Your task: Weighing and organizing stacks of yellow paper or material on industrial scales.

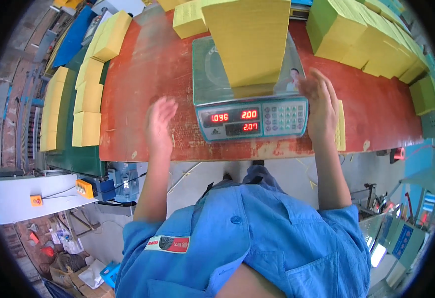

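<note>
Worn red workbench (150,111) spreads beneath a digital price-computing scale (255,116), whose platform bears a yellow paper stack (247,42). Left of the scale hovers the left hand (161,125); at its right edge, the right hand (323,110) (fingers open on both).

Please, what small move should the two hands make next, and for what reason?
Probably bring the left hand and right hand inward to the sides of the tall yellow block: it stands on the scale, whose red display is lit, and both hands look open and empty, one on each side.
</note>
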Demonstrator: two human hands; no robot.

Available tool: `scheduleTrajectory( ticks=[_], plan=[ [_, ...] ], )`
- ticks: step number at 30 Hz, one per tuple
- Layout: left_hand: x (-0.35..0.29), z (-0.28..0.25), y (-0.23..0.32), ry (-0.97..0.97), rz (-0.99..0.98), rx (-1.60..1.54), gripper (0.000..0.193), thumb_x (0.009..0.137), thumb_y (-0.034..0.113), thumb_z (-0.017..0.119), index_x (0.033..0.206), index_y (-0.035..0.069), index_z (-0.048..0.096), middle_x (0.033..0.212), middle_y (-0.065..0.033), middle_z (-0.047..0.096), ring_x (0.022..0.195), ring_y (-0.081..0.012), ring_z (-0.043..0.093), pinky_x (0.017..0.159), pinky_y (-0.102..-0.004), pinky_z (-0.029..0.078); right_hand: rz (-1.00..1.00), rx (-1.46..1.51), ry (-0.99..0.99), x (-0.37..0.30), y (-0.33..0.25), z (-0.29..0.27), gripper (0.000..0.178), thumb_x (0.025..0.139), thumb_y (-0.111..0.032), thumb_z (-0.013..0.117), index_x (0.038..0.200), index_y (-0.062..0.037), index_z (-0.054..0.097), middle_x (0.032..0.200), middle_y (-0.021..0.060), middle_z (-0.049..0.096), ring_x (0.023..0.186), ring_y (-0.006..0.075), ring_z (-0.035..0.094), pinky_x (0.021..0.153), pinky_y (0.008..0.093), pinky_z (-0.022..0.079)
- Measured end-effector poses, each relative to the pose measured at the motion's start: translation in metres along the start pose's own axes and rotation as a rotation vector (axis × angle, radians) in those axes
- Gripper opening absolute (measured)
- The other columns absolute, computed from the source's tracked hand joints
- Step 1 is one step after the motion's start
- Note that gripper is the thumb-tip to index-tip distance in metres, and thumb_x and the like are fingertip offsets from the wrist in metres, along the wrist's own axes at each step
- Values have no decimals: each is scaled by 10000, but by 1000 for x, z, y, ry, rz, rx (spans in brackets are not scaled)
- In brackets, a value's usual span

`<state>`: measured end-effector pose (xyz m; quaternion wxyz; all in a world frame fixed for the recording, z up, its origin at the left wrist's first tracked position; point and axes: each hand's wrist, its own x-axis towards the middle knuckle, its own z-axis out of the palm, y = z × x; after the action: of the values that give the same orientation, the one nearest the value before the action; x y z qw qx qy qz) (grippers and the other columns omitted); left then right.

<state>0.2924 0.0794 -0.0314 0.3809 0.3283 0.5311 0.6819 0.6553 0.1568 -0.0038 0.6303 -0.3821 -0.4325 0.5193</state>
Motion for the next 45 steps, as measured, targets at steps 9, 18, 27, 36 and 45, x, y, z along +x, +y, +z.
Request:
scheduleTrajectory(
  ticks=[9,18,27,36,45],
  plan=[
    [-153,-123,-54,123,-482,17,261,970,249,480,927,28,613,795,-103,642,710,-185,617,671,-302,487,406,38,235,-209,49,14,207,969,-90,502,1082,17,639,875,99,672,818,174,648,760,313,523],
    [-154,-172,-40,38,-493,86,245,956,226,503,961,3,606,834,-113,632,726,-192,614,681,-304,497,423,78,139,-276,71,64,197,971,-55,496,1084,4,646,883,99,664,836,180,642,795,324,524],
    [-175,-184,-47,15,-595,46,225,957,214,518,969,6,602,848,-106,633,738,-188,611,670,-301,483,507,65,91,-307,75,82,186,969,-73,511,1082,8,636,893,82,670,823,160,648,779,290,526],
    [-171,-102,-38,-391,-529,340,201,982,151,516,1000,-13,630,864,-97,657,756,-149,635,672,-263,504,512,118,67,-300,74,62,199,981,-102,500,1099,-4,629,900,71,666,841,144,642,777,281,521],
    [-176,158,-31,-1106,431,552,67,832,53,653,868,-2,642,946,-134,652,881,-278,644,755,-350,511,475,156,185,-285,53,-30,212,965,-99,505,1085,9,642,898,84,677,831,147,651,775,293,524]
  ],
)
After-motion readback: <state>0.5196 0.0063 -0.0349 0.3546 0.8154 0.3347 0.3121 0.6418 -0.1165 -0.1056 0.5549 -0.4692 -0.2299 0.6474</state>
